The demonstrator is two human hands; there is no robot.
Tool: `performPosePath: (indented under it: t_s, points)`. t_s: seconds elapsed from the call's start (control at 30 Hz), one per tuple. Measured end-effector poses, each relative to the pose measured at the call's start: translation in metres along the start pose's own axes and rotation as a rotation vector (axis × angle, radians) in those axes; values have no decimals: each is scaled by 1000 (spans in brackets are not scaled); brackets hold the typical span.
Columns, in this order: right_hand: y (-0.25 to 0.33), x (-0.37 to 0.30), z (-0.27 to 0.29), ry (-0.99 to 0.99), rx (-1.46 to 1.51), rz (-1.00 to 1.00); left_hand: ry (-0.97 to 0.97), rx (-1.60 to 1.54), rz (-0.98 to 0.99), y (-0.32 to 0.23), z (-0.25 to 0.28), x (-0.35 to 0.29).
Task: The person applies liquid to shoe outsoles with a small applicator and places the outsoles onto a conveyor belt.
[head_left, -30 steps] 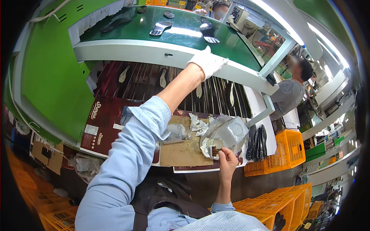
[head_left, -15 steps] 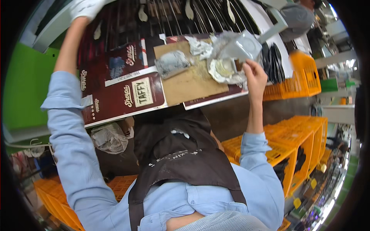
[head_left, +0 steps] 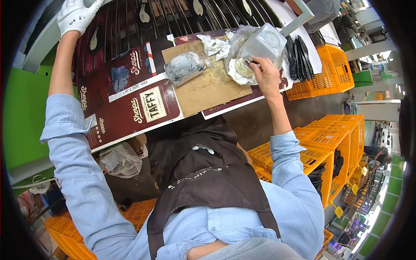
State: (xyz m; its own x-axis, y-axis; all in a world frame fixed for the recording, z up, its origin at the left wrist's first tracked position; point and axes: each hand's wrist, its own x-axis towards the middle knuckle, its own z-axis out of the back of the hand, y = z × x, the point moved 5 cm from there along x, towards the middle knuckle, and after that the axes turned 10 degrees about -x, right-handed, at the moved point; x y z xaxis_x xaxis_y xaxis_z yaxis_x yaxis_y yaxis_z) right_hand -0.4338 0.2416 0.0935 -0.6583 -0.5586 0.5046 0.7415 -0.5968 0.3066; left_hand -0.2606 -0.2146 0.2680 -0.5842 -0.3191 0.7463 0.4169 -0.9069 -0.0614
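Observation:
My left hand (head_left: 77, 17), in a white glove with dark smudges, has its fingers spread at the far left, beside a pale frame bar and a row of dark strips (head_left: 125, 30). Bare, my right hand (head_left: 267, 77) pinches a small dark flat piece (head_left: 249, 63), its exact kind unclear. That piece is at a shallow holder of cream-coloured paste (head_left: 242, 68), lined with crumpled white material. Behind it a translucent plastic tub (head_left: 268, 41) lies tilted in clear film. A grey-smeared, plastic-wrapped bundle (head_left: 184, 68) rests on stained brown cardboard (head_left: 212, 93), near crumpled white tissue (head_left: 213, 46).
Maroon printed cardboard (head_left: 117, 123) covers the bench's near side. Black curved pieces (head_left: 299, 58) lie at its right end, by an orange crate (head_left: 327, 65). More orange crates (head_left: 323, 143) stand lower right. A clear plastic bag (head_left: 121, 160) sits below the bench. Another person (head_left: 318, 13) is at upper right.
My right hand has moved left with the small piece, onto the paste. The gloved left hand has shifted farther left, and the whole view has moved slightly.

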Motion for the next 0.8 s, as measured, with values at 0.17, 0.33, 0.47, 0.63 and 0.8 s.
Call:
performPosePath:
  t_s: [0.17, 0.33, 0.47, 0.63, 0.8]
  points:
    - [0, -1, -7, 3, -97, 19, -4, 5, 1, -2, -7, 6]
    - [4, -3, -12, 25, -39, 12, -23, 246, -92, 22, -21, 17]
    - [5, -8, -10, 12, -9, 51, -42, 329, -87, 44, -32, 16]
    - [21, -13, 41, -7, 104, 1, 6, 292, -53, 26, -38, 19]
    - [89, -13, 140, 138, 494, 22, 38, 310, -43, 52, -27, 10]
